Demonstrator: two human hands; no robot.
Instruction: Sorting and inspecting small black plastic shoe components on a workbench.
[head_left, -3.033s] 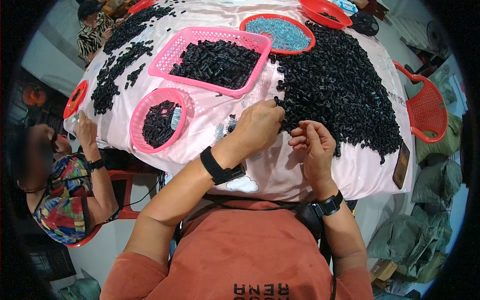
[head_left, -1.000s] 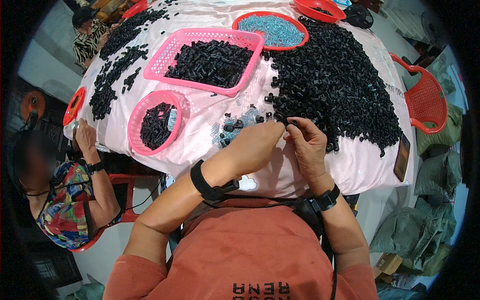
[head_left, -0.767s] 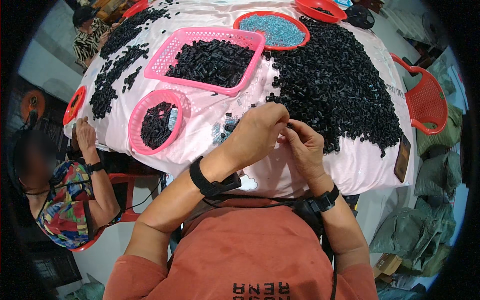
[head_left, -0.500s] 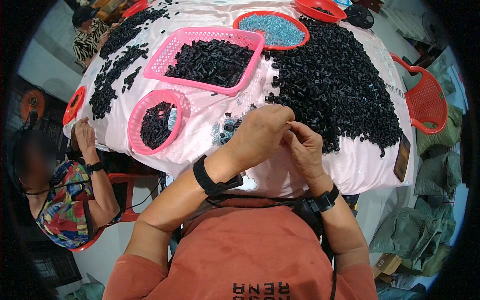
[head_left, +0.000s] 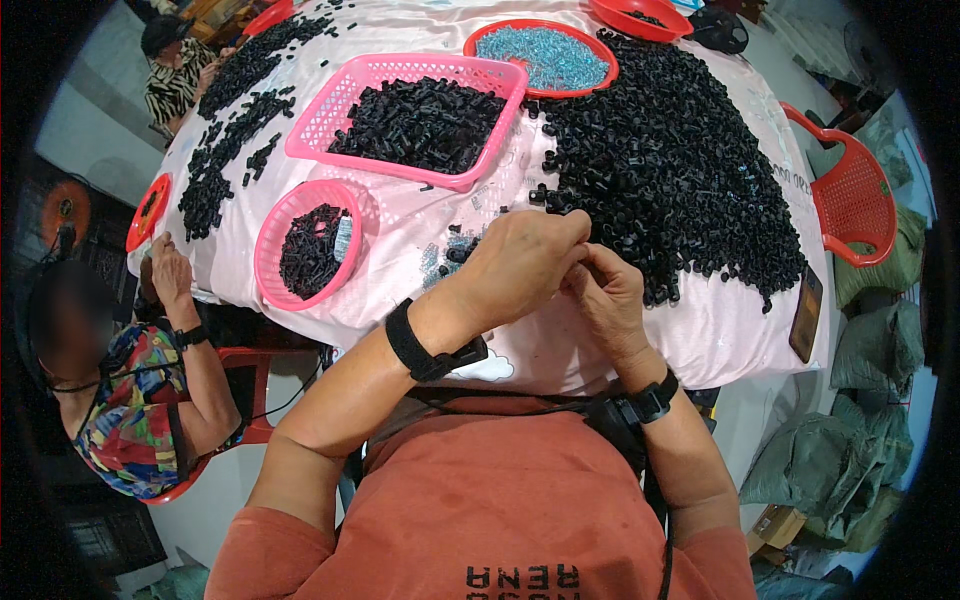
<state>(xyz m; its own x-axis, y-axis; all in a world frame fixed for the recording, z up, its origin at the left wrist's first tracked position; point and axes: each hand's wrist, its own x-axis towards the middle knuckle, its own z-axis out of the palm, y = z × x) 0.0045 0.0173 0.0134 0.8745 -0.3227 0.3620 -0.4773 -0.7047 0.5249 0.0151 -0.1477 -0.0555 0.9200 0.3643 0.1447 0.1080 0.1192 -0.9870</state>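
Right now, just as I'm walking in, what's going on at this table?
A person's left hand and right hand come together above a pale pink cloth; whatever they may hold is hidden. Beyond the right hand spreads a heap of small black parts. A rectangular pink basket and a smaller round pink basket, both holding black pieces, sit ahead to the left.

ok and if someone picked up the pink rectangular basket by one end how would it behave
The pink rectangular basket would probably flex a little, since its perforated walls look like thin plastic. The heap of small black pieces inside likely makes up most of its weight. Lying loose, those pieces would probably slide toward the lower end if it tilted.
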